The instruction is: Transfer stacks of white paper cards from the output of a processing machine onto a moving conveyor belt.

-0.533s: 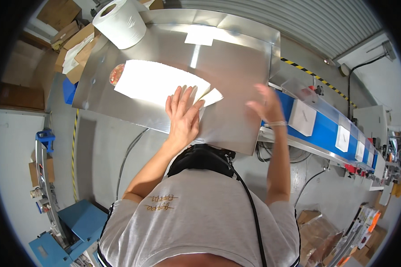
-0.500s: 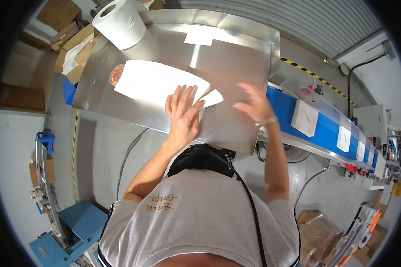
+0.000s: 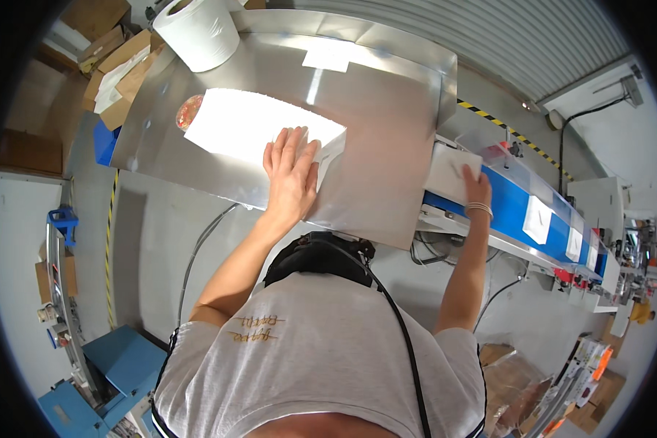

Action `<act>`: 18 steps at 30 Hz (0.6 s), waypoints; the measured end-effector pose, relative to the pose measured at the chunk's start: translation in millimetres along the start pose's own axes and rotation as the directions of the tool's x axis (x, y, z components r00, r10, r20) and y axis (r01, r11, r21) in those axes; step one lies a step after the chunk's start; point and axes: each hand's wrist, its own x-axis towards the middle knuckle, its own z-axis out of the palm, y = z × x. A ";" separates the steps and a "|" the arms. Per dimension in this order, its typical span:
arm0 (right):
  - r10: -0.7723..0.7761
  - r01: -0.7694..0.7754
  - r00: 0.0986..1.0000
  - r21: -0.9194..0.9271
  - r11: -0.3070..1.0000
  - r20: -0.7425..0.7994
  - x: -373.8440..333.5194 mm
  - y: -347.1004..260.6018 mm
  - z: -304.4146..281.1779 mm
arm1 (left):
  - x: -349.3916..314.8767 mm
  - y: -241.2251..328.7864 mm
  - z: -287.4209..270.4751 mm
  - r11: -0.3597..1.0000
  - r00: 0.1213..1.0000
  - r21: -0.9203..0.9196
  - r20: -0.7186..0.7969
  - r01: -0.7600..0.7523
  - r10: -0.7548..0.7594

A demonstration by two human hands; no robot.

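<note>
Left hand (image 3: 290,182) — slightly spread on white stack (image 3: 233,125) | right hand (image 3: 477,191) — grip unclear, on white square (image 3: 445,171) | gold lettering (image 3: 259,328)

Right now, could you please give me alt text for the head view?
A person's left hand rests on a white stack on a metal table; the right hand touches a flat white piece at the end of a blue belt. A white roll stands at upper left.

Paper stack (image 3: 244,125) lying on table (image 3: 387,164), left hand (image 3: 290,179) resting on its right end, disc (image 3: 189,113) sitting just left. Roll (image 3: 201,38) standing at far left corner. Conveyor (image 3: 509,198) extending right, packet (image 3: 447,174) lying on table-side end under right hand (image 3: 478,188).
</note>
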 end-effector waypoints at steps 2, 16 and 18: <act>-0.019 -0.043 0.975 -0.271 0.962 -0.222 -2.2 8.4 -13.5 | 0.2 0.5 0.8 1.000 1.000 -0.016 -0.009 0.008 -0.008; -0.621 0.299 0.475 0.549 0.781 0.624 -64.5 -133.2 107.7 | 6.9 3.8 -11.3 0.997 0.997 -0.057 0.057 0.056 -0.052; -0.502 0.011 0.613 0.629 0.777 0.610 -60.9 -109.7 98.3 | 3.0 -9.3 -9.7 0.999 0.999 0.012 0.015 0.048 -0.048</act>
